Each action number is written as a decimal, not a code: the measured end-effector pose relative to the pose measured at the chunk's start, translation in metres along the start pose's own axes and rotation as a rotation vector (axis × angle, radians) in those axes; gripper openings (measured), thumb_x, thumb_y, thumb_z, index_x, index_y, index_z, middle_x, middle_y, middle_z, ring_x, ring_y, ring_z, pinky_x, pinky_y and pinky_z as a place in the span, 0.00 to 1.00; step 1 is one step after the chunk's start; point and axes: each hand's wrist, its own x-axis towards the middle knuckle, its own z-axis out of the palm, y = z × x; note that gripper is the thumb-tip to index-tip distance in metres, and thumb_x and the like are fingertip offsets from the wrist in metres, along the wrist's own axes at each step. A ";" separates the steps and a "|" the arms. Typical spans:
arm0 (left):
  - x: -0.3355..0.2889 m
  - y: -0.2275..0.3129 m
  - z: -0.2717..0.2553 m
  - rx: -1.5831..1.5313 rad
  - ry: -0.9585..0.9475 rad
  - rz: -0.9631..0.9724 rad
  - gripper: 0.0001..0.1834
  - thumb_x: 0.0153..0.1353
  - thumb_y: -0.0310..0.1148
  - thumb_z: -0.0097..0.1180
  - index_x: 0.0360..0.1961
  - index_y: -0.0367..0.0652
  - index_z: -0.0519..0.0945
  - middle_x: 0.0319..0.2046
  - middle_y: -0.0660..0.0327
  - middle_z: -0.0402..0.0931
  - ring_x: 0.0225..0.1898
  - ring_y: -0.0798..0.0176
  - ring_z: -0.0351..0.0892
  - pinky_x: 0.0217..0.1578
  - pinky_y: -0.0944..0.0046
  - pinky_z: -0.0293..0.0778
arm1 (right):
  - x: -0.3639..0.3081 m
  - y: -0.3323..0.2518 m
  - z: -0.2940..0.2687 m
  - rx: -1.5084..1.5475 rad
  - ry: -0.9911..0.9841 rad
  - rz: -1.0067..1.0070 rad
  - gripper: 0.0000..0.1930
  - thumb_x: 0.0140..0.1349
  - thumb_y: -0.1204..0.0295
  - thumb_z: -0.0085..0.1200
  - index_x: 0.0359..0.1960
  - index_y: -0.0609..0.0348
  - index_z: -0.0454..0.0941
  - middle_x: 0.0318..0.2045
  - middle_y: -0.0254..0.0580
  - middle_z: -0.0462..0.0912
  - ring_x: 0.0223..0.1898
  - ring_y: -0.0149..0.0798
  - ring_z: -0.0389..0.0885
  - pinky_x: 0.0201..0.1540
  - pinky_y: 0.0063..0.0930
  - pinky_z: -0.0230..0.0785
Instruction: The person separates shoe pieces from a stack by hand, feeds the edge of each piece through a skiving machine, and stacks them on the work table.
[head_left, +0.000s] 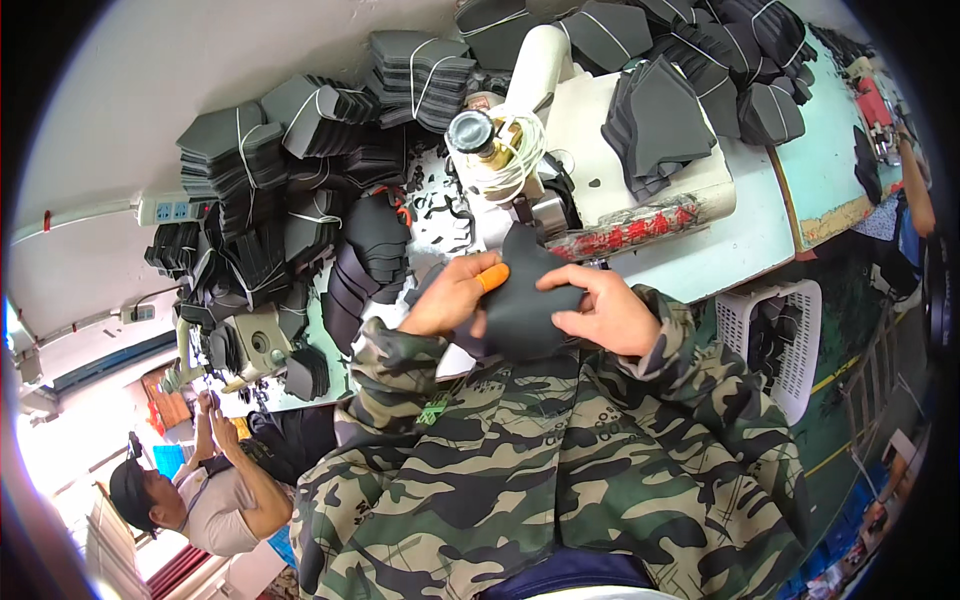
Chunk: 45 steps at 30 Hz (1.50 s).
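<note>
A dark grey, flexible cut sheet piece is held between my two hands, close to my chest. My left hand, with an orange finger cover on one finger, is closed on the piece's left edge. At the right edge, the thumb and fingers of my right hand pinch it. The pointed top of the piece reaches up to the metal working end of a cream-coloured machine; whether they touch, I cannot tell. A loose stack of similar dark pieces lies on the machine's flat bed.
Tied bundles of dark pieces line the wall side of the bench. Dark offcuts lie left of the machine. A white plastic basket with dark pieces stands at right. One co-worker sits at lower left; another person's arm shows at far right.
</note>
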 end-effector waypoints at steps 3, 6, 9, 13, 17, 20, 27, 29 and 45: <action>0.007 0.006 -0.018 0.377 0.039 0.014 0.14 0.68 0.36 0.44 0.40 0.37 0.76 0.24 0.63 0.75 0.21 0.65 0.73 0.27 0.66 0.72 | 0.014 0.019 0.014 0.263 0.037 0.059 0.20 0.58 0.79 0.54 0.53 0.66 0.70 0.33 0.35 0.78 0.26 0.20 0.74 0.28 0.15 0.67; 0.011 0.011 -0.025 0.638 0.151 0.075 0.14 0.66 0.35 0.46 0.39 0.33 0.75 0.26 0.57 0.76 0.31 0.61 0.74 0.37 0.64 0.68 | 0.018 0.006 0.022 0.150 -0.041 0.094 0.22 0.59 0.77 0.54 0.55 0.69 0.68 0.29 0.38 0.80 0.28 0.22 0.75 0.30 0.17 0.68; 0.021 0.014 -0.037 0.732 0.151 0.135 0.15 0.64 0.35 0.48 0.42 0.33 0.77 0.34 0.50 0.79 0.35 0.57 0.77 0.40 0.62 0.70 | 0.022 0.012 0.029 0.125 0.025 -0.002 0.22 0.60 0.75 0.55 0.56 0.68 0.67 0.29 0.39 0.80 0.29 0.22 0.75 0.31 0.17 0.68; 0.043 0.059 -0.012 0.940 0.248 0.305 0.15 0.61 0.36 0.52 0.39 0.32 0.78 0.32 0.45 0.78 0.35 0.47 0.77 0.38 0.57 0.71 | 0.008 0.012 0.011 0.061 0.250 -0.073 0.27 0.57 0.69 0.59 0.56 0.68 0.67 0.27 0.41 0.80 0.28 0.25 0.76 0.31 0.21 0.69; 0.045 0.031 -0.007 0.765 0.336 0.431 0.13 0.61 0.33 0.50 0.33 0.32 0.79 0.25 0.46 0.78 0.27 0.48 0.77 0.31 0.55 0.71 | 0.017 0.027 -0.009 -0.095 0.535 -0.240 0.21 0.56 0.70 0.58 0.49 0.69 0.72 0.32 0.49 0.81 0.33 0.30 0.78 0.38 0.29 0.71; 0.038 0.025 0.001 0.319 0.273 0.088 0.07 0.62 0.30 0.47 0.31 0.38 0.75 0.15 0.56 0.72 0.17 0.63 0.76 0.18 0.61 0.67 | 0.020 0.020 -0.022 -0.026 0.173 -0.167 0.16 0.56 0.71 0.57 0.44 0.69 0.75 0.31 0.50 0.81 0.32 0.32 0.78 0.39 0.30 0.70; 0.009 -0.078 -0.039 1.362 0.426 0.156 0.20 0.53 0.44 0.61 0.45 0.48 0.76 0.35 0.51 0.76 0.34 0.47 0.80 0.31 0.50 0.74 | 0.021 -0.037 -0.150 -1.341 0.805 -0.589 0.20 0.49 0.82 0.48 0.45 0.55 0.78 0.49 0.41 0.78 0.57 0.47 0.69 0.61 0.42 0.55; 0.007 -0.096 -0.035 1.381 0.309 0.091 0.25 0.47 0.45 0.66 0.46 0.50 0.76 0.41 0.53 0.73 0.36 0.47 0.79 0.32 0.51 0.74 | 0.021 -0.020 -0.150 -1.451 0.842 -0.509 0.19 0.49 0.82 0.48 0.44 0.55 0.78 0.49 0.41 0.77 0.57 0.47 0.69 0.60 0.44 0.54; -0.004 0.010 -0.013 0.269 0.080 0.100 0.10 0.66 0.33 0.47 0.36 0.35 0.74 0.24 0.67 0.71 0.23 0.74 0.69 0.22 0.71 0.70 | 0.020 0.030 0.002 -0.016 0.137 -0.021 0.14 0.53 0.79 0.54 0.44 0.64 0.79 0.28 0.37 0.81 0.24 0.22 0.72 0.30 0.21 0.69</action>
